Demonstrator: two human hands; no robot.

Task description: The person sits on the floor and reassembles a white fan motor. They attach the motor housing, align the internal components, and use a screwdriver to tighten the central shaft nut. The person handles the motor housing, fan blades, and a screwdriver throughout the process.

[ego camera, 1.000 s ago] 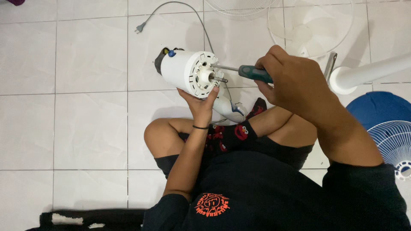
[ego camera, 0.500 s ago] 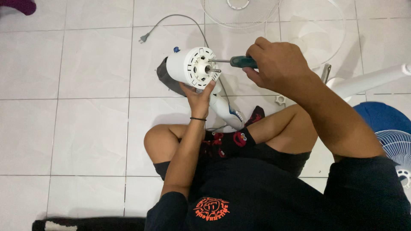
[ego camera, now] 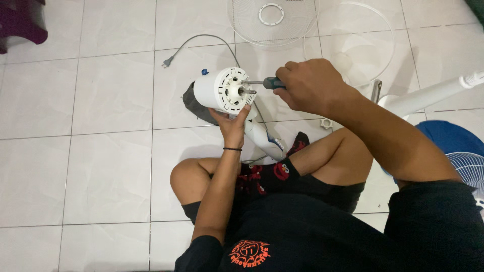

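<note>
The left hand (ego camera: 233, 126) cups the white fan motor housing (ego camera: 222, 90) from below, fingers closed around its underside, holding it above the tiled floor (ego camera: 101, 151) in front of the person's bent knee. The right hand (ego camera: 308, 85) is wrapped tightly around the green-handled screwdriver (ego camera: 262, 82), whose shaft lies level with its tip against the housing's round face. A grey power cord (ego camera: 201, 43) trails across the tiles behind, and a wire fan guard (ego camera: 272, 22) lies near the floor's far edge.

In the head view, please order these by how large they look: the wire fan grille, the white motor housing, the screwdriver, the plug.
1. wire fan grille, partly cut off by the frame
2. white motor housing
3. screwdriver, mostly hidden in the right hand
4. plug
</note>
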